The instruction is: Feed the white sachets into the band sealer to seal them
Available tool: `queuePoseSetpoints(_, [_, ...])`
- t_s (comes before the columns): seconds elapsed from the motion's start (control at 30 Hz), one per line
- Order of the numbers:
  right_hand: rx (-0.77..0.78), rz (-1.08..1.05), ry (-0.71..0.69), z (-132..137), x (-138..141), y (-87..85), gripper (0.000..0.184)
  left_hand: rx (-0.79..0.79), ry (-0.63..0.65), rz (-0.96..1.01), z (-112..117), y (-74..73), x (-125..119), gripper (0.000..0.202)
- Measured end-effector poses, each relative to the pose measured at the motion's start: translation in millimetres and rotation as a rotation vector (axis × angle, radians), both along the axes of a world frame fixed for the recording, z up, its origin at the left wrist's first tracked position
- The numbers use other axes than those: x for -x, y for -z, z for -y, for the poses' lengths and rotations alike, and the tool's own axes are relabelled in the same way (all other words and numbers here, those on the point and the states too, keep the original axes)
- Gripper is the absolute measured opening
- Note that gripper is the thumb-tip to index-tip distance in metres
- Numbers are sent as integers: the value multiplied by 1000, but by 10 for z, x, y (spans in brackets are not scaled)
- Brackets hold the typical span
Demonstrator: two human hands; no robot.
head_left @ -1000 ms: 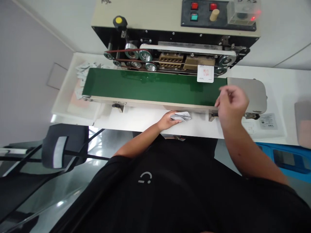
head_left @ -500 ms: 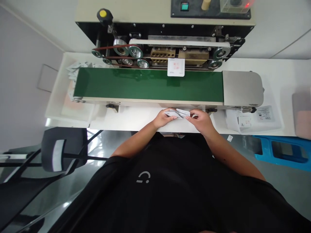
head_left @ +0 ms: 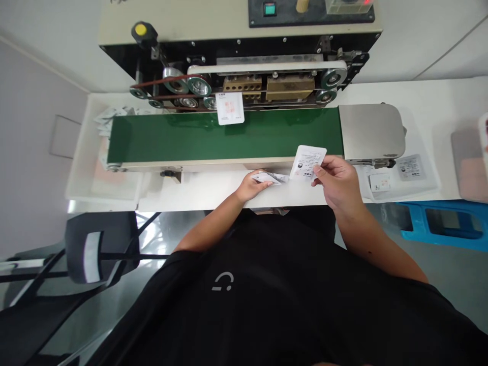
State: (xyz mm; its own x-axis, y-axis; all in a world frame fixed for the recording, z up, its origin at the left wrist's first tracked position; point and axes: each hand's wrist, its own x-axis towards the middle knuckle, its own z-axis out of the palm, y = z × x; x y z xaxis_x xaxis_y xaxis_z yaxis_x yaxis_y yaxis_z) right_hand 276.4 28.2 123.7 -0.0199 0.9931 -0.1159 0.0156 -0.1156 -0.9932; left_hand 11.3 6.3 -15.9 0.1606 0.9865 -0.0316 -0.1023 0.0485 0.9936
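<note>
My left hand (head_left: pixel 251 186) rests on the white table (head_left: pixel 213 190) and grips a small stack of white sachets (head_left: pixel 271 178). My right hand (head_left: pixel 337 180) pinches one white sachet (head_left: pixel 308 162) with printed text, held up at the near edge of the green conveyor belt (head_left: pixel 224 137). Another white sachet (head_left: pixel 229 108) with red print rides at the belt's far edge, under the sealing machine (head_left: pixel 244 56) with its rollers and brass blocks.
A white tray (head_left: pixel 86 173) with several sachets stands at the belt's left end. A metal plate (head_left: pixel 371 132) caps the right end, with loose sachets and labels (head_left: pixel 381 182) near it. A blue stool (head_left: pixel 442 226) and a black chair (head_left: pixel 95 251) stand below the table.
My right hand came back from the belt to the stack, took one sachet and lifted it toward the belt. The sachet on the belt has travelled left along the sealer.
</note>
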Motion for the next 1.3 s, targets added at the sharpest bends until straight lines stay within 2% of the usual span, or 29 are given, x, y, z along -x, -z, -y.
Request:
queuePoseSetpoints(0.17, [29,-68,22,-70,-129,-164,51,16,-18,-7,10,-5,1,50])
queuePoseSetpoints(0.27, [-7,-98,95,-153,-233,-216,60,7,-26,-5,10,-11,3,50])
queuePoseSetpoints(0.37, [-160,-49,268,-261,-334,-298,48,-2,-29,-11,4,-14,6,51])
queuePoseSetpoints(0.47, [-431,169,368,-426,-468,-409,29,0,-22,-15,-1,-15,9,51])
queuePoseSetpoints(0.53, [-540,344,296,-584,-584,-465,19,-4,-17,-19,-1,-16,11,50])
queuePoseSetpoints(0.63, [-579,540,129,-869,-755,-475,7,-11,-18,-31,0,-11,13,50])
queuePoseSetpoints(0.77, [-620,686,7,-1183,-863,-380,18,18,-24,-36,1,10,13,51])
queuePoseSetpoints(0.9, [-593,702,-80,-1341,-783,-306,25,11,-26,-33,3,11,12,50])
queuePoseSetpoints(1.03, [-579,799,-141,-1461,-550,-334,23,-19,-14,-44,0,-26,11,47])
queuePoseSetpoints(1.17, [-555,819,-169,-1416,-295,-393,17,-29,-14,-56,-2,-47,7,48])
queuePoseSetpoints(1.23, [-545,724,-126,-1205,-199,-364,19,-26,-21,-50,1,-41,5,48])
queuePoseSetpoints(1.3, [-557,639,-95,-853,-121,-264,17,-19,-26,-40,4,-30,6,50])
